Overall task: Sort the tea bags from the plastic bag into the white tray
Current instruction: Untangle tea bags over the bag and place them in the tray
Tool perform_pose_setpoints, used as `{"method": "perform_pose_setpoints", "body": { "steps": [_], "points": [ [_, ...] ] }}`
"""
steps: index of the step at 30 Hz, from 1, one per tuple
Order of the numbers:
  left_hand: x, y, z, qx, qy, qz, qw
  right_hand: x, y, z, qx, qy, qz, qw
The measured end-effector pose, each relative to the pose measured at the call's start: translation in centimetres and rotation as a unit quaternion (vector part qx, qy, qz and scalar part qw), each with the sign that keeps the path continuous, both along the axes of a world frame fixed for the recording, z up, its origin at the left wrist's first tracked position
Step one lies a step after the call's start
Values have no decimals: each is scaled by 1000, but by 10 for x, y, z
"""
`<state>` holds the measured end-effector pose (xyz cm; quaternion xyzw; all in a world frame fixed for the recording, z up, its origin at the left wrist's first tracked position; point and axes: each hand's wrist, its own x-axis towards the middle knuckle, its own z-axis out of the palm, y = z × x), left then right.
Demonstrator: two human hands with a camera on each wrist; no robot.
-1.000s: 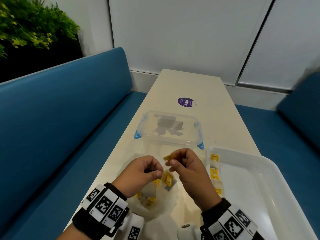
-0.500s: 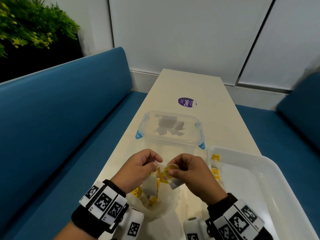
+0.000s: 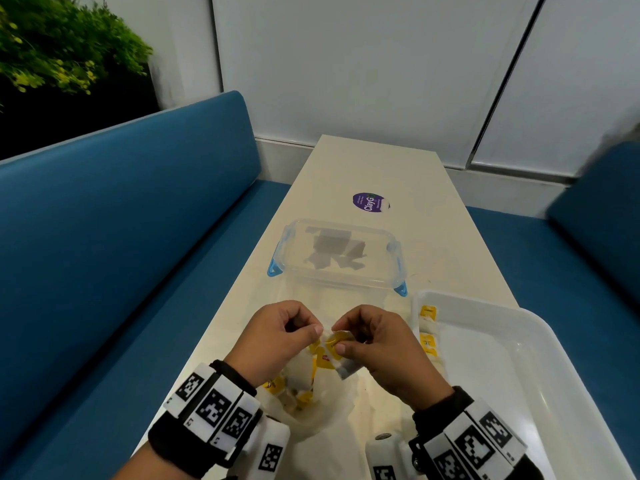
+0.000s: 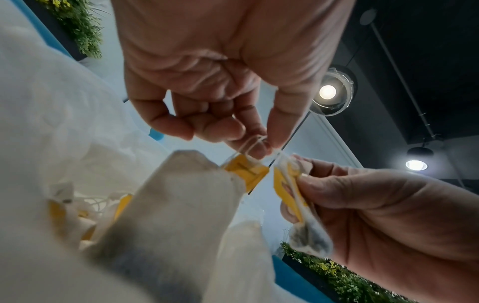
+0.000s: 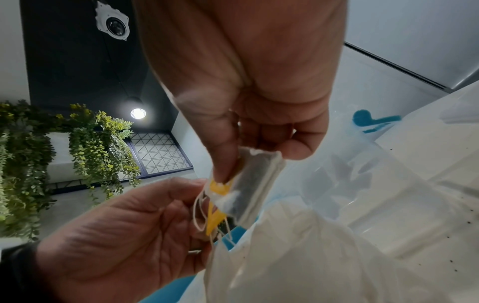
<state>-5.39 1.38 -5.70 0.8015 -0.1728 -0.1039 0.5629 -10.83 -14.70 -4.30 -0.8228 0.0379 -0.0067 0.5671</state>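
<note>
A tea bag [image 3: 347, 367] with a yellow tag [image 3: 335, 341] is pinched between thumb and fingers of my right hand [image 3: 341, 337], just above the crumpled plastic bag [image 3: 311, 407]. My left hand [image 3: 311, 332] pinches the white string [image 4: 255, 142] that runs to another yellow tag [image 4: 246, 172]. In the right wrist view the held tea bag [image 5: 252, 184] hangs from the right fingers with loops of string beside it. More tea bags [image 3: 298, 393] lie in the plastic bag. Several tea bags [image 3: 427, 327] lie along the left wall of the white tray [image 3: 540, 327].
A clear lidded container [image 3: 336, 254] with blue clips stands just beyond my hands. A purple sticker [image 3: 370, 202] lies farther up the narrow table [image 3: 433, 237]. Blue benches [image 3: 121, 220] flank both sides.
Both hands have dropped lower and come closer together over the plastic bag. The tea bag that dangled below the right hand is now gathered up in its fingers.
</note>
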Motion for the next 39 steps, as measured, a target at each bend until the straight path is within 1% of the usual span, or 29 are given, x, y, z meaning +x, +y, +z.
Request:
{"method": "perform_pose_setpoints", "body": {
  "steps": [3,6,9,14,17,20,24,28,31,34,39],
  "points": [
    [0,0,0,-11,-6,14,1000,-1,0,1,-9,9,1,1000],
    [0,-1,0,0,-10,6,1000,-2,1,3,-38,13,9,999],
    [-1,-4,0,-5,0,-8,1000,-2,5,5,-73,-8,13,997],
    [-2,-4,4,-41,21,-5,999,-1,5,5,-77,-27,7,997],
    [0,-1,6,-46,36,-10,998,0,0,7,-74,-27,1,997],
    [0,-1,7,-43,71,-34,996,0,-1,9,-52,-6,16,998],
    [-2,0,10,-42,129,-65,989,1,0,8,-62,2,45,997],
    [-2,3,11,-66,162,-59,983,1,1,7,-63,5,62,996],
    [-3,2,10,-69,140,-64,986,0,1,7,-44,2,62,997],
    [-4,3,7,-56,100,-69,991,2,0,6,8,-10,22,1000],
    [-4,3,4,-81,88,-23,993,3,0,5,64,-12,-11,998]
  ]
}}
